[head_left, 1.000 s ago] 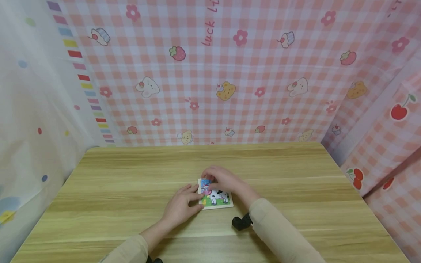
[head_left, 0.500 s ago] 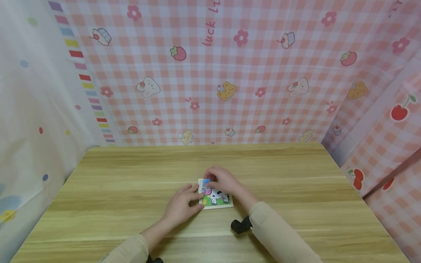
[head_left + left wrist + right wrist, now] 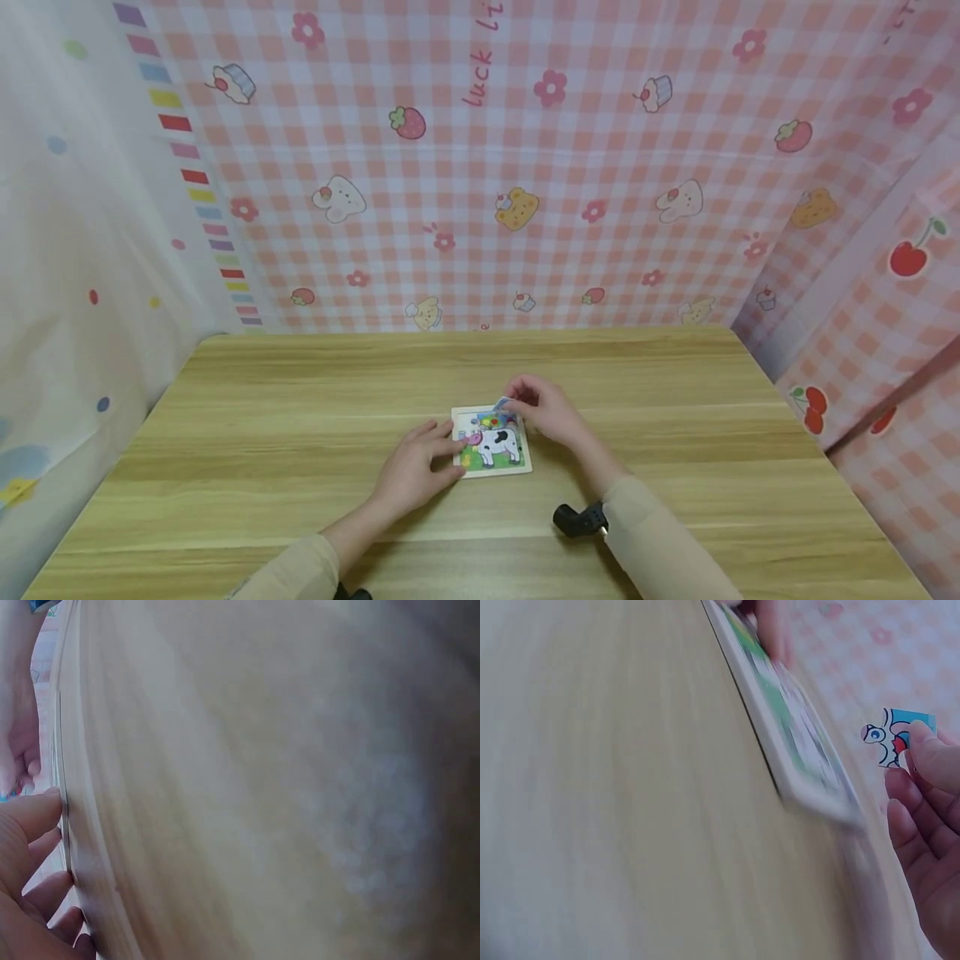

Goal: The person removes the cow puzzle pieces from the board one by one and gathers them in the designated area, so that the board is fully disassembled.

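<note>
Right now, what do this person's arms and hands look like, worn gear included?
The left hand and right hand are ungloved. Long beige sleeves end short of them. A black device juts out beside the right one; another black part, by the left sleeve, is cut off by the frame.

Checked backdrop (image 3: 450, 179), probably cloth, hangs behind the table (image 3: 262, 400).

Plain beige left sleeve (image 3: 296, 571) over at seven o'clock; matching right sleeve (image 3: 667, 546) at five, stubby black wrist camera (image 3: 577, 522) beside its cuff.
</note>
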### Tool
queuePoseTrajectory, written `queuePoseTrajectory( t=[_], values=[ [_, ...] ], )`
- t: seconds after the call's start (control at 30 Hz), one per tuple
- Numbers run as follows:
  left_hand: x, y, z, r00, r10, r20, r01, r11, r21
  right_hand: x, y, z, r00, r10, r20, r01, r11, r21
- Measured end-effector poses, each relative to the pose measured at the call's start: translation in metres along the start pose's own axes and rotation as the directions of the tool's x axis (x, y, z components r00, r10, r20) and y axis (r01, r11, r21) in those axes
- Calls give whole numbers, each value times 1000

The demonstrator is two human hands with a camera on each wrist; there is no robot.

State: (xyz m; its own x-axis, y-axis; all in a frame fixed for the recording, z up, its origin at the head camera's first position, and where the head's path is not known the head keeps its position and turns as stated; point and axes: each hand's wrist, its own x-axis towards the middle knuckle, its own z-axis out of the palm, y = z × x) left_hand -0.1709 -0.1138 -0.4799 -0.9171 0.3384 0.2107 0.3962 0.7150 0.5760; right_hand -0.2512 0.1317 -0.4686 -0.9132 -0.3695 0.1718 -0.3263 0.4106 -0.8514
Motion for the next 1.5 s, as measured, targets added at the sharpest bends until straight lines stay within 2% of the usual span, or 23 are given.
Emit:
queuePoseTrajectory(
  t=[0.37,0.63,0.87,1.13,1.5],
  values=[
    [-1,-1,-1,1000,-3,5,3,1000,-5,-23,39,-51,995,6,-97,-15,995,-95],
    [-2,-1,-2,1000,3,10,-3,1000,6,-31,54,-77,991,16,-130,-37,986,-161],
    [0,1,-2,1000,4,13,-4,1000,0,-32,62,-86,989,9,-147,-42,974,-221],
    [0,0,-1,1000,5,9,-5,1000,-1,-30,69,-89,985,-39,-167,-10,958,-286],
    [1,1,-2,1000,-1,14,1,1000,1,-29,72,-95,983,-58,-176,2,952,-306]
  ],
)
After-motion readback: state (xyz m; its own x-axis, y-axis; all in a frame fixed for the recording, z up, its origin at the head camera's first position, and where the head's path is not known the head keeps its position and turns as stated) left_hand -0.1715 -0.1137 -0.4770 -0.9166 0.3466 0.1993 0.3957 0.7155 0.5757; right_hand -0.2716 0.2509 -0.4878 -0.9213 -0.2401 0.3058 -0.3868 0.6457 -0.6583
